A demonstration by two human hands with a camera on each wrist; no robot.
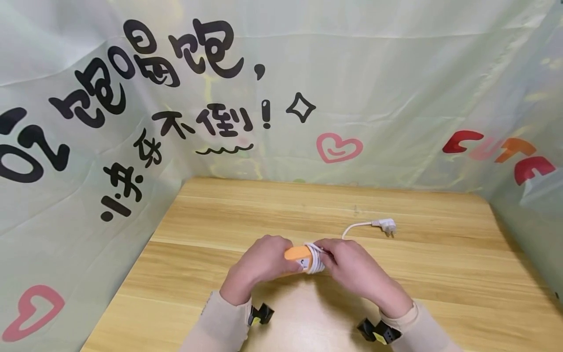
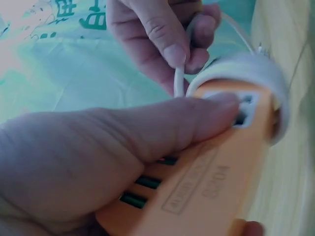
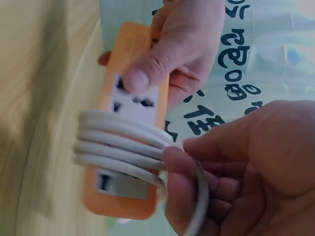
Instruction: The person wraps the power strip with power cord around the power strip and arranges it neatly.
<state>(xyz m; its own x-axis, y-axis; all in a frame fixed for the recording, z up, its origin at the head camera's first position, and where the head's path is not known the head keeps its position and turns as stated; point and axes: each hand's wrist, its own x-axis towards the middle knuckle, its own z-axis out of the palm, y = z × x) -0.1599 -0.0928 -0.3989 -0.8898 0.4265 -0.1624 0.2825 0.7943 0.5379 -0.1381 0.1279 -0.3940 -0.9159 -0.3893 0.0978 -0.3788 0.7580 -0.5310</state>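
An orange power strip (image 1: pixel 297 253) with a white socket face is held up over the table by my left hand (image 1: pixel 267 257). In the left wrist view the thumb lies across its socket face, beside a row of dark USB slots. Several turns of white cord (image 3: pixel 123 142) wrap around the strip's body. My right hand (image 1: pixel 352 264) pinches the cord between thumb and fingers, close beside the wrapped turns. From there the loose end runs back to a white plug (image 1: pixel 387 225) lying on the table.
The wooden table (image 1: pixel 440 274) spreads beneath both hands. A pale printed cloth (image 1: pixel 396 88) with dark lettering and hearts stands behind it and along both sides. Each wrist wears a small black camera mount (image 1: pixel 260 314).
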